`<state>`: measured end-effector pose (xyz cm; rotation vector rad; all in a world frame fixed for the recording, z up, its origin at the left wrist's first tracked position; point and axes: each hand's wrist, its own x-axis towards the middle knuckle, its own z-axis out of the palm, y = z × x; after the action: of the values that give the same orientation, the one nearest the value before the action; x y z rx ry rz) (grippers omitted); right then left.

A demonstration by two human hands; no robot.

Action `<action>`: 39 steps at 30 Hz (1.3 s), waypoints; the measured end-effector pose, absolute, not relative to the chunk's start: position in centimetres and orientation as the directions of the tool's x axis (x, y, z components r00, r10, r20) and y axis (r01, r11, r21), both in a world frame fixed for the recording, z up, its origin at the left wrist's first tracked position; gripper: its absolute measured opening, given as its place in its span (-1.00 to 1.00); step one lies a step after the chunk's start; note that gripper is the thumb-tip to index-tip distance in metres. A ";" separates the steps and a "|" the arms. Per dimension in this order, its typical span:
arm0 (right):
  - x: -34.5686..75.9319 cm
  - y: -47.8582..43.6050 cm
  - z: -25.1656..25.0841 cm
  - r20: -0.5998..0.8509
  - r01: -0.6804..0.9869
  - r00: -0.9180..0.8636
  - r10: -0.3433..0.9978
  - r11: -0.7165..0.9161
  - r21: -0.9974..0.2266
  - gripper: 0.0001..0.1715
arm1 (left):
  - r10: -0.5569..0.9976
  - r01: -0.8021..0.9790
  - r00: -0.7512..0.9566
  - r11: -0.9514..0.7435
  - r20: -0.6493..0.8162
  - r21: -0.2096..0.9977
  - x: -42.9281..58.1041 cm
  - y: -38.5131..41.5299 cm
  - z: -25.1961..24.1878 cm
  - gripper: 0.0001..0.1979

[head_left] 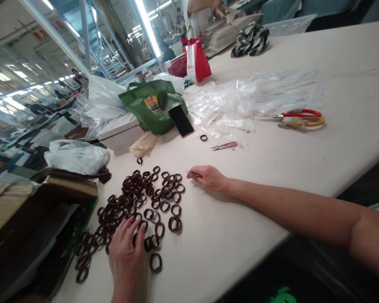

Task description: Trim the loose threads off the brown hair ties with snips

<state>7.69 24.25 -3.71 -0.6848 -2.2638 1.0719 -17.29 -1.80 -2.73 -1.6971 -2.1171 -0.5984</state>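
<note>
Many dark brown rings (134,185), which look like fabric loops, lie in a loose spread on the pale table (240,219). My left hand (126,248) rests over the near side of this spread, fingers stretched out and touching some rings. To the right of the rings, my right hand (210,179) is closed around small thread snips (193,174). Only their thin metal tips stick out toward the left; the rest is hidden in the fingers. A single ring (156,263) lies just right of my left hand.
A cardboard box (41,189) stands at the left edge. Behind the rings are a green bag (154,105), a phone (181,121) and clear plastic bags (240,94). Pink snips (224,145) and red-and-orange-handled scissors (300,118) lie farther right.
</note>
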 end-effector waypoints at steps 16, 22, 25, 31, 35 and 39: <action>7.8 24.8 -3.7 0.281 0.184 -0.688 0.669 0.536 -0.824 -0.75 | 0.947 0.981 0.154 -0.181 0.283 0.073 -8.3 5.7 -3.6 -0.54; 7.7 24.8 -3.8 0.252 0.229 -0.687 0.681 0.533 -0.815 -0.71 | 0.942 0.984 0.086 -0.131 0.324 0.119 -12.9 1.5 -3.3 -0.71; 7.6 24.9 -3.8 0.224 0.238 -0.682 0.696 0.501 -0.832 -0.72 | 0.938 0.968 -0.086 -0.001 0.335 0.250 -15.4 0.4 -1.9 -0.76; 7.6 25.1 -3.6 0.207 0.236 -0.685 0.699 0.482 -0.844 -0.74 | 0.835 0.896 -0.430 0.351 0.343 0.271 -21.1 5.4 -0.6 -0.48; 7.7 25.3 -3.6 0.203 0.230 -0.685 0.700 0.472 -0.851 -0.73 | 0.803 0.818 -0.570 0.534 0.174 0.212 -20.6 10.1 -1.0 -0.42; 7.7 25.4 -3.8 0.196 0.227 -0.681 0.706 0.458 -0.859 -0.72 | 0.896 0.899 -0.421 0.390 0.144 0.199 -17.0 11.1 -2.1 -0.51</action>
<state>7.70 25.39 -3.77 -0.7755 -2.1706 1.1638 -17.03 11.11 -2.12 -1.6835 -2.6082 -0.3876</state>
